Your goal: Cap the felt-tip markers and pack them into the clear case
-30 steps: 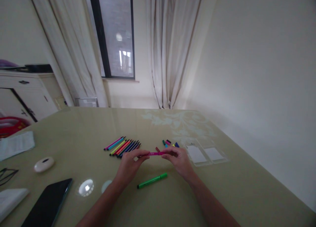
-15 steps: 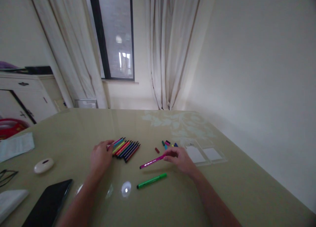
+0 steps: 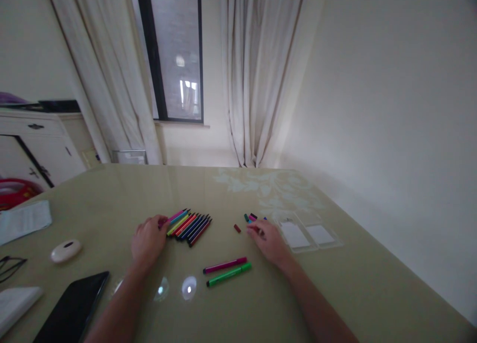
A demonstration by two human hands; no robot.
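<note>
My left hand (image 3: 149, 241) pinches the lower end of a pink marker (image 3: 176, 216), whose uncapped tip points up and right. Beside it, several uncapped markers (image 3: 190, 227) of different colours lie in a slanted row on the table. My right hand (image 3: 269, 238) hovers with fingers drawn together at a small cluster of loose caps (image 3: 253, 216), partly covering them; what its fingertips hold, if anything, is hidden. A dark red cap (image 3: 237, 228) lies just left of those fingertips. Nearer to me, a capped magenta marker (image 3: 225, 266) rests alongside a capped green marker (image 3: 228, 275).
A clear plastic case (image 3: 308, 233) with white inserts lies open right of my right hand. On the left are a black tablet-like slab (image 3: 70, 305), a white oval object (image 3: 66, 251), glasses (image 3: 11, 267) and papers (image 3: 26, 219). The table (image 3: 179, 184) meets a wall on the right.
My right hand has let go of the magenta marker, which now lies above the green one, and has moved slightly back toward the caps. My left hand shifted a little left.
</note>
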